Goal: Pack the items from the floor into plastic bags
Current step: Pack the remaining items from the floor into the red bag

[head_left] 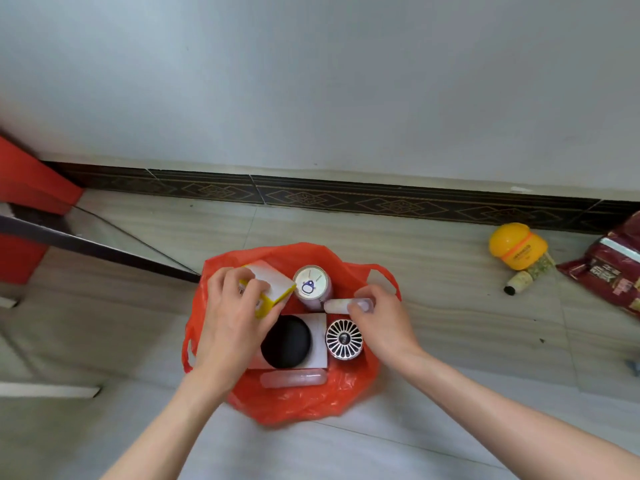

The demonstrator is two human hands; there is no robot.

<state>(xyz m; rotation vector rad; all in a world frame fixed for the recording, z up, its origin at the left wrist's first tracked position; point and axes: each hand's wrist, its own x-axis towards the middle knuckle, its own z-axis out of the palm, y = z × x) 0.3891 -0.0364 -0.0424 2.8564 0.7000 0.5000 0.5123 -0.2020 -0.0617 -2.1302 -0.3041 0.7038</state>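
Note:
An open red plastic bag [304, 400] sits on the floor in front of me. Inside it stand a can with a penguin on its lid [311, 282], a white box with a black round object [289, 341], a small round fan [344, 339] and a clear bottle [294, 378] lying at the near side. My left hand [232, 313] grips a yellow and white box [273, 289] over the bag's left side. My right hand [382, 320] pinches a small pale tube [339, 305] over the bag's right side.
On the floor at the right lie a yellow jar [517, 245], a small patterned bottle with a black cap [530, 277] and a dark red snack packet [613, 268]. A glass table edge [104, 247] and a red object [24, 188] are at the left. The wall's dark skirting runs behind.

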